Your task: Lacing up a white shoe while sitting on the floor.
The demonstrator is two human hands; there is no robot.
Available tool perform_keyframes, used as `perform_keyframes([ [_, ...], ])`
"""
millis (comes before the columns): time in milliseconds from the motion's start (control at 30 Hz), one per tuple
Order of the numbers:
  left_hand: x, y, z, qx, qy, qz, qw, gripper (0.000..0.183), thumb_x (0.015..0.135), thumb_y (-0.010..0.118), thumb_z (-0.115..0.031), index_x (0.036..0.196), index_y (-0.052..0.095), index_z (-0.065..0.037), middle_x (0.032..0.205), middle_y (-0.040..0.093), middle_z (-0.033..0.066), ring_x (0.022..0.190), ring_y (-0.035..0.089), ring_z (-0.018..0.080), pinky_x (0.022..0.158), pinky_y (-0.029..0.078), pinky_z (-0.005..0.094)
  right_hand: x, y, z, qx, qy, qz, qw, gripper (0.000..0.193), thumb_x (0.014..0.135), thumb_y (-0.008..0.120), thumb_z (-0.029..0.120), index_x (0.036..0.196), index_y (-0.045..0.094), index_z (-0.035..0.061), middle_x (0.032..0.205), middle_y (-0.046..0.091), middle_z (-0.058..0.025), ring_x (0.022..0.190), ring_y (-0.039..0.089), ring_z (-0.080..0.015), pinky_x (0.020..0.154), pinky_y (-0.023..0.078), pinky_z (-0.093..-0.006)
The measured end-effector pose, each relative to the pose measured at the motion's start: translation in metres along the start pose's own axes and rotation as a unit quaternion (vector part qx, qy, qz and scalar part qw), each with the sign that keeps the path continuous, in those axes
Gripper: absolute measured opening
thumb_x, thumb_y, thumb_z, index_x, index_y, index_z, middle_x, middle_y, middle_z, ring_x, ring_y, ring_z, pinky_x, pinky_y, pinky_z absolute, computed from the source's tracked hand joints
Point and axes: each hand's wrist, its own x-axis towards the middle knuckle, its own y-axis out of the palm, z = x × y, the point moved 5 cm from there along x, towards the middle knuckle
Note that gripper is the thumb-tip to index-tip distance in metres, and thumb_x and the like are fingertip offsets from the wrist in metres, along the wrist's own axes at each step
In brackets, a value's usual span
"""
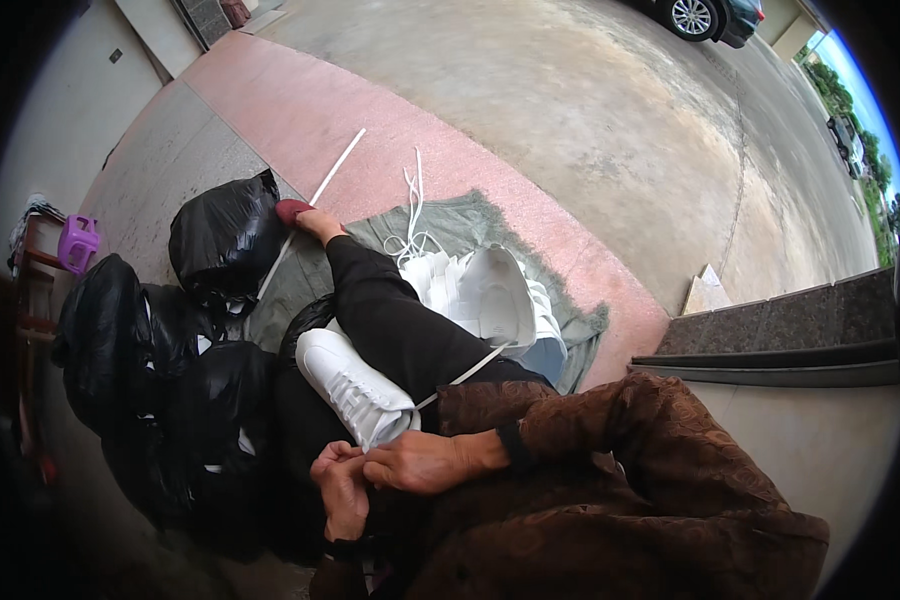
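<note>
A white lace-up sneaker [342, 378] rests on my lap, tilted, its toe pointing away from me. Close against its near end, my left hand [344, 495] and my right hand [422, 462] meet with their fingertips pinched together. Whatever lies between the fingers is too small or hidden to make out. A thin white cord [470, 372] runs from beside the sneaker across my dark trouser leg [400, 310]. Beyond that leg, several white shoe pieces [490, 292] lie piled up, with loose white laces [415, 205] trailing away from them.
Several stuffed black plastic bags [225, 240] crowd the left side. Under my leg and the pile spreads a grey-green cloth [460, 215]. A long white strip [342, 165] passes by my foot in a red shoe [292, 210]. A purple plastic stool [78, 245] stands far left; a car [705, 18] is parked beyond.
</note>
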Motion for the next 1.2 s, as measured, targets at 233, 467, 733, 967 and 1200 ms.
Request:
perform_keyframes([
  [233,-0.042,0.056,-0.091,0.146,0.323,-0.086,0.931,0.02,0.066,0.053,0.011,0.082,0.048,0.001,0.073,0.057,0.0064,0.064,0.046,0.0065,0.066,0.04,0.018,0.033,-0.053,-0.009,0.176,0.179,-0.167,0.953,0.018,0.087,0.071,0.012,0.091,0.057,0.0028,0.082,0.065,-0.0152,0.074,0.065,-0.0352,0.064,0.051,-0.0403],
  [467,-0.014,-0.049,-0.045,0.267,0.255,-0.191,0.91,0.022,0.081,0.066,0.006,0.102,0.062,0.001,0.091,0.063,0.005,0.076,0.056,0.0103,0.066,0.045,0.0228,-0.136,-0.159,-0.093,-0.139,0.483,-0.326,0.801,0.044,0.084,0.074,0.021,0.117,0.052,0.0018,0.106,0.057,-0.0159,0.091,0.06,-0.0289,0.076,0.05,-0.0415],
  [733,-0.02,0.05,-0.033,0.224,0.332,-0.005,0.916,0.016,0.082,0.067,0.006,0.095,0.059,0.003,0.101,0.064,0.0139,0.092,0.061,0.0185,0.083,0.05,0.0291,-0.259,-0.096,-0.171,0.276,0.672,-0.407,0.554,0.04,0.082,0.068,0.01,0.112,0.049,-0.0087,0.1,0.061,-0.0242,0.074,0.069,-0.0285,0.057,0.057,-0.0342],
  [967,-0.031,0.189,-0.045,0.393,0.341,0.17,0.837,0.058,0.083,0.079,-0.044,0.111,0.061,0.004,0.101,0.064,0.0121,0.091,0.058,0.0209,0.085,0.048,0.0356,-0.104,-0.193,-0.03,0.001,0.426,-0.3,0.854,0.033,0.078,0.063,0.001,0.107,0.051,-0.0057,0.099,0.055,-0.019,0.068,0.065,-0.0254,0.053,0.055,-0.0326],
  [1200,-0.035,0.096,-0.026,0.042,0.092,0.046,0.994,0.062,0.099,0.056,-0.028,0.146,0.033,0.006,0.14,0.05,0.0219,0.128,0.051,0.0347,0.11,0.041,0.0471,-0.044,-0.096,0.041,0.007,0.179,-0.028,0.983,0.053,0.08,0.07,0.01,0.125,0.045,-0.0042,0.12,0.044,-0.0203,0.082,0.066,-0.0353,0.062,0.058,-0.0391],
])
